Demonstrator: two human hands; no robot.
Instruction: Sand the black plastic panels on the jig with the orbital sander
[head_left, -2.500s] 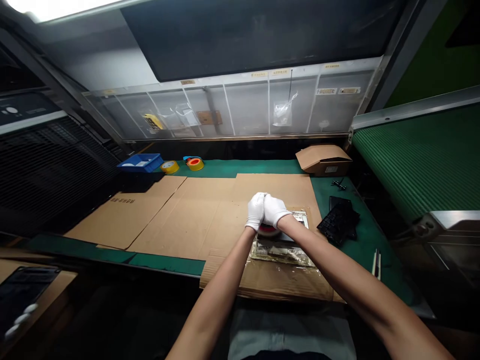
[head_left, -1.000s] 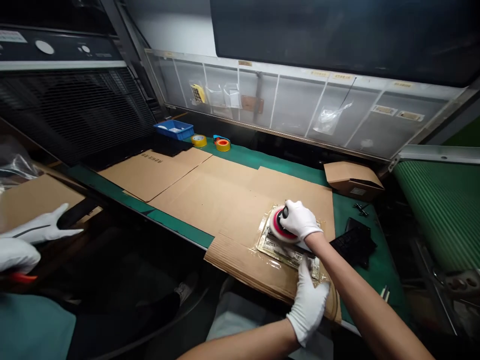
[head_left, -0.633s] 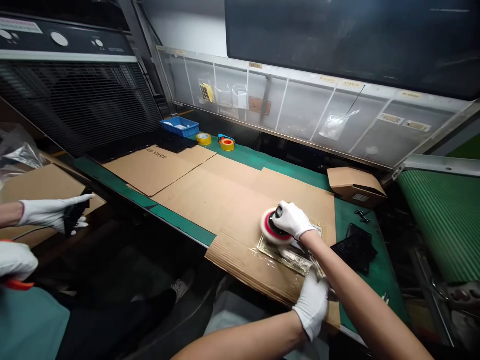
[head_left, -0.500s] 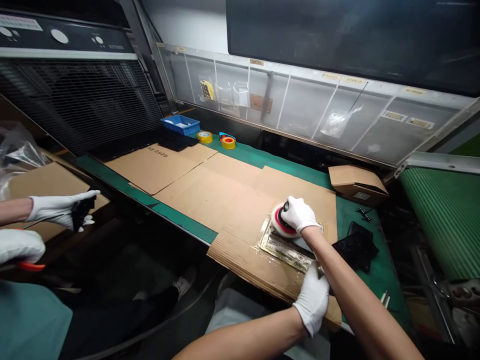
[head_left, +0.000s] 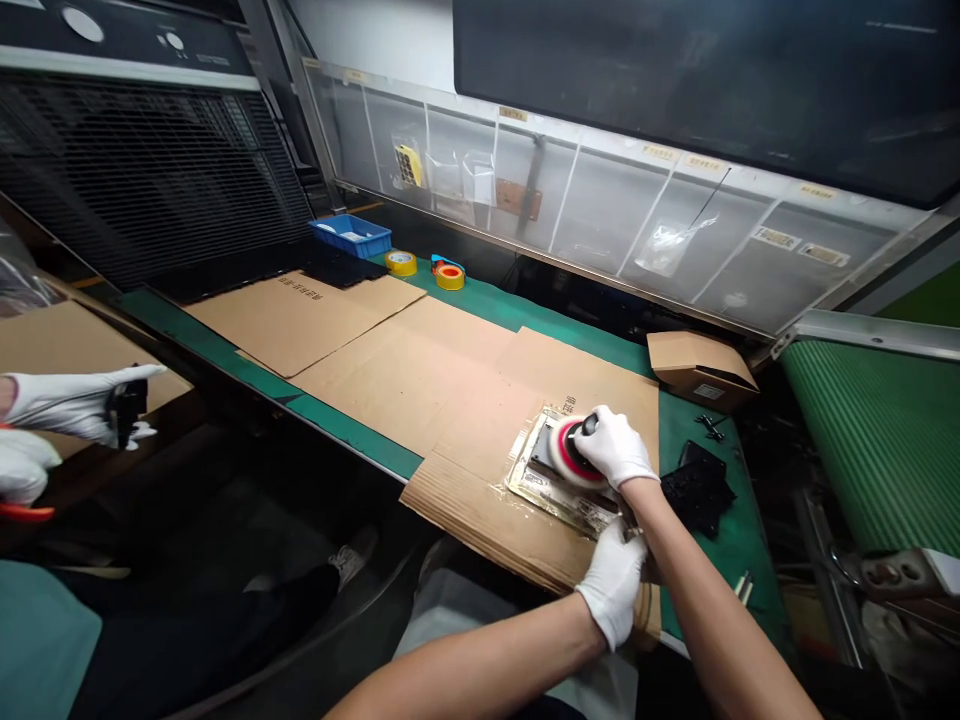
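My right hand (head_left: 613, 447), in a white glove, is closed around a round red and white tool (head_left: 568, 456) and presses it onto a flat dark plate (head_left: 551, 477) taped to the cardboard sheet (head_left: 480, 400). My left hand (head_left: 613, 583), also gloved, rests at the plate's near right corner under my right forearm. Its fingers are curled, and what they grip is hidden.
A co-worker's gloved hands (head_left: 60, 410) at the left hold a small black part and a red-handled tool. A black part (head_left: 699, 492) and a small carton (head_left: 701, 367) lie right of the plate. Tape rolls (head_left: 424, 268) and a blue tray (head_left: 351, 237) stand at the back. A green conveyor (head_left: 885, 440) runs at the right.
My left hand left the round tool and went down to the plate's near corner. My right hand keeps rubbing the tool across the plate. The view swung left, showing the co-worker.
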